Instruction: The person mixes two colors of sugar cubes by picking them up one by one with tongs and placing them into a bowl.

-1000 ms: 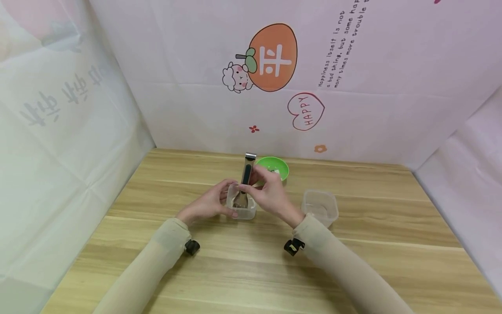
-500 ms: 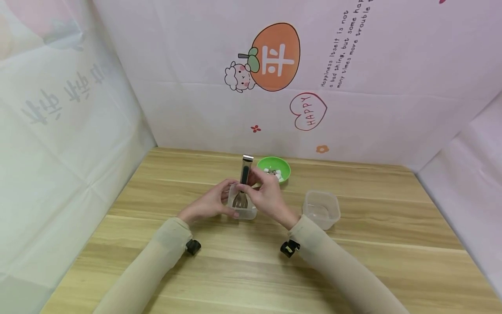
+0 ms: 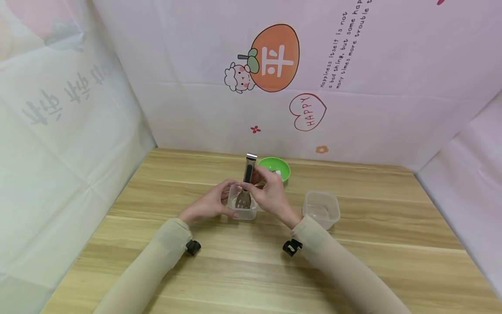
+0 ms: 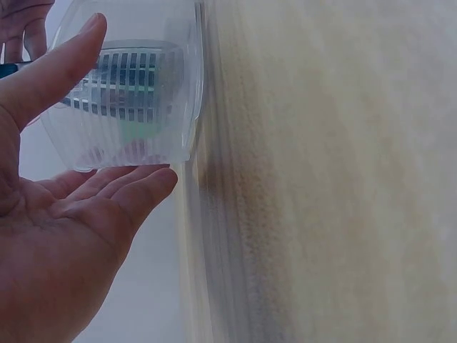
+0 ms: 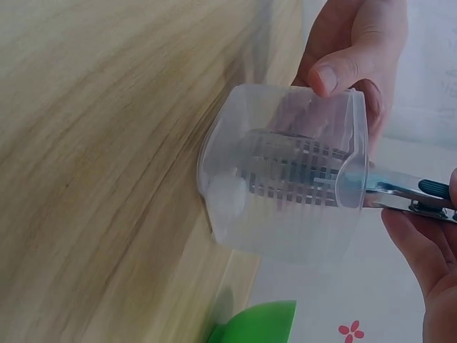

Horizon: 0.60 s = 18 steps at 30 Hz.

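Observation:
My left hand (image 3: 211,203) holds a small clear plastic container (image 3: 247,215) on the table, thumb on the near side and fingers round the far side. In my right hand (image 3: 272,196) are metal tongs (image 3: 243,200) with a dark grip on the handle, pinched between thumb and fingers. They stand nearly upright, with their slotted heads down inside the container. The right wrist view shows a white lump (image 5: 227,194) by the container's bottom, beside the slotted heads. Whether the heads grip anything I cannot tell.
Behind my right hand stands a green bowl (image 3: 283,166) with small white and dark pieces, partly hidden. A second clear container (image 3: 321,213) sits to the right on the wooden table (image 3: 243,270). Printed white cloth (image 3: 188,117) hangs along the back and sides.
The tongs tipped a little left, then came back right inside the container. My right hand shifted slightly with them and again covers part of the bowl. The left hand stays on the container.

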Motion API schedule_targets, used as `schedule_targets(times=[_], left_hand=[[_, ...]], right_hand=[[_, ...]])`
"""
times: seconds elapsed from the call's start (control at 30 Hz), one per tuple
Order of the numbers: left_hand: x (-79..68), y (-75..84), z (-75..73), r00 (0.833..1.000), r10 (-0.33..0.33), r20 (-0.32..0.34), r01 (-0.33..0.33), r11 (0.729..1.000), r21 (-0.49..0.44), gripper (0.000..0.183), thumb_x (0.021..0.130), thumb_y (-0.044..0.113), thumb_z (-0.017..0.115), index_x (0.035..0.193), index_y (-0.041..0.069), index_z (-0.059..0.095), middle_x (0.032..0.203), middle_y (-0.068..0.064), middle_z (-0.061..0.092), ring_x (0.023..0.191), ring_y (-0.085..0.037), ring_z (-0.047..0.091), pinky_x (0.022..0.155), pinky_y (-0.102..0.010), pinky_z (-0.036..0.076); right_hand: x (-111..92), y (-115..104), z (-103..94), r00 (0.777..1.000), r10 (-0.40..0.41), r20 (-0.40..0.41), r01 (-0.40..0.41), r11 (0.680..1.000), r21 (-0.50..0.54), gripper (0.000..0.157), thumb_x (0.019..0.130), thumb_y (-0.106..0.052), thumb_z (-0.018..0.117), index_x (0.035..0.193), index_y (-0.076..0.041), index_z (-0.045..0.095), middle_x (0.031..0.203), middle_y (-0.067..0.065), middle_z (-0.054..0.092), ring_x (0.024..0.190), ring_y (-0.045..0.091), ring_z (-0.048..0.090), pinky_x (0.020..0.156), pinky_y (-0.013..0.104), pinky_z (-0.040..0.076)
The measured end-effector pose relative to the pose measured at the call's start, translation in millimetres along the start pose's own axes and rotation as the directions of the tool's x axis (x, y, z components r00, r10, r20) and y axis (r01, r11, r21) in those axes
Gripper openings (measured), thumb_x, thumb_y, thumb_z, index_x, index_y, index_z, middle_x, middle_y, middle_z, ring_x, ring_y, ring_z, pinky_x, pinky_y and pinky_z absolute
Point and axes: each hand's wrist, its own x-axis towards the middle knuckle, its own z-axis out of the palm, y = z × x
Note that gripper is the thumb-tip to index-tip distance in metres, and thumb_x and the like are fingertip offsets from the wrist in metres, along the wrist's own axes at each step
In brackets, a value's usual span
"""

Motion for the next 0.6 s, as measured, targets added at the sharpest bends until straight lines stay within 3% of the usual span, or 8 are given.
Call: schedule_targets(times=[0.37,0.6], left_hand=[[0.6,-2.7,-0.2,1.000,0.001,-0.004,-0.001,1.000,-0.007,0.093,0.080,-0.001,0.090,0.157,0.015,0.039,0.161,-0.012,0.043,0.151,-0.035,0.037,0.121,-0.051,0.036],[-0.8,0.7,0.2,1.000,-0.002,-0.008,0.002,1.000,-0.021,0.095,0.080,-0.004,0.089,0.158,0.011,0.037,0.161,-0.014,0.042,0.151,-0.035,0.037,0.122,-0.049,0.034]], right_hand=[[2.0,1.3,5.7,1.000,-0.003,-0.005,0.003,1.000,0.004,0.021,0.088,0.004,0.083,0.101,-0.004,0.069,0.083,0.005,0.074,0.070,0.018,0.069,0.057,0.039,0.063],[3.2,-3.1,2.0,0.998,-0.036,-0.059,0.036,0.999,0.009,0.021,0.086,0.006,0.084,0.099,-0.002,0.068,0.080,0.006,0.072,0.066,0.018,0.067,0.054,0.030,0.061]])
